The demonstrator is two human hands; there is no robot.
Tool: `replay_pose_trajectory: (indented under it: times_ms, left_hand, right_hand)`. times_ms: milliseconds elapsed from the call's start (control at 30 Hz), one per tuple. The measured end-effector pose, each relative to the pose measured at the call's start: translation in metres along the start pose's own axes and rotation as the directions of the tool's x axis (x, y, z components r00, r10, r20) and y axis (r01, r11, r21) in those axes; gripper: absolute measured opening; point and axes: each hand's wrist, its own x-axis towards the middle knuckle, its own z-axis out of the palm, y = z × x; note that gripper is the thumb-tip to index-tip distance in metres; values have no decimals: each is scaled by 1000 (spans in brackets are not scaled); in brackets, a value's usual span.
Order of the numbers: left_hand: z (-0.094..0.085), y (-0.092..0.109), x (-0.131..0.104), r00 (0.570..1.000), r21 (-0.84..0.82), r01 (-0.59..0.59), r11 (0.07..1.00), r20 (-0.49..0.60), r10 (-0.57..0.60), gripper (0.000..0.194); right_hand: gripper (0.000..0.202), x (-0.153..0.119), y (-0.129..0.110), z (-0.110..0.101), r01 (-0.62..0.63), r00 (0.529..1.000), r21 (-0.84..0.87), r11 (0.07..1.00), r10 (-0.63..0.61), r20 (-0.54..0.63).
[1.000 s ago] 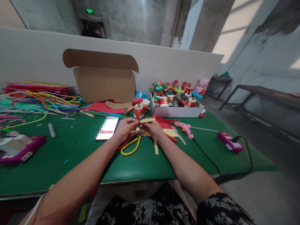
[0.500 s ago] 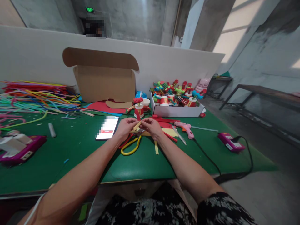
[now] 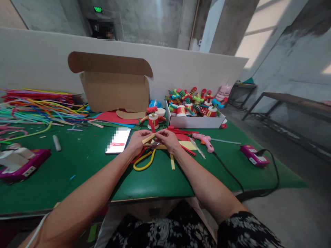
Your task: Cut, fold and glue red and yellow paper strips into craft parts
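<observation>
My left hand (image 3: 139, 140) and my right hand (image 3: 167, 138) meet fingertip to fingertip above the green table. Between them they pinch a red paper strip (image 3: 153, 128) that points up and a yellow paper strip (image 3: 148, 138) that slants down to the left. Under my hands lie scissors with a yellow handle (image 3: 143, 166), partly covered. Just behind stands a red and white cup figure (image 3: 153, 121) with coiled arms. Another yellow strip (image 3: 172, 162) rests on the table below my right wrist.
A phone (image 3: 118, 141) lies left of my hands. To the right are a pink glue gun (image 3: 207, 142) with its cord and a purple power strip (image 3: 254, 156). Behind stand a white box (image 3: 196, 122) of figures and an open cardboard box (image 3: 116, 91). Pipe cleaners (image 3: 41, 106) are heaped at left.
The yellow strip's free end has swung down and left, showing more of its length across my left fingers. Both hands stay nearly in place.
</observation>
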Motion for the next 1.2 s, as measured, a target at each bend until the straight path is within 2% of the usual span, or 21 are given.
replay_pose_trajectory:
  times_ms: [300,467,600,733,833,1033,1200]
  left_hand:
    - [-3,-1,1,1000,79,3,997,2,-3,34]
    - [-2,1,3,999,77,-27,997,46,24,33]
    - [0,2,2,993,124,-39,991,112,25,34]
    - [0,1,1,999,171,-40,985,7,39,32]
    - [-2,0,2,998,208,-57,976,-27,64,31]
    - [-4,0,4,998,261,-56,964,-1,58,29]
    - [-4,1,4,997,180,-68,981,54,59,31]
  right_hand:
    - [31,1,-2,0,55,998,-108,993,-57,-16]
    - [29,1,-6,0,24,996,27,999,-21,-92]
    - [30,0,-6,1,4,997,45,999,0,-78]
    - [32,-1,-3,2,-16,999,-5,1000,15,-28]
    - [36,-1,-3,1,-31,1000,-25,999,31,3]
    - [37,-1,-4,1,-4,1000,-69,998,4,5]
    - [36,-4,-5,5,-13,999,-66,998,10,-47]
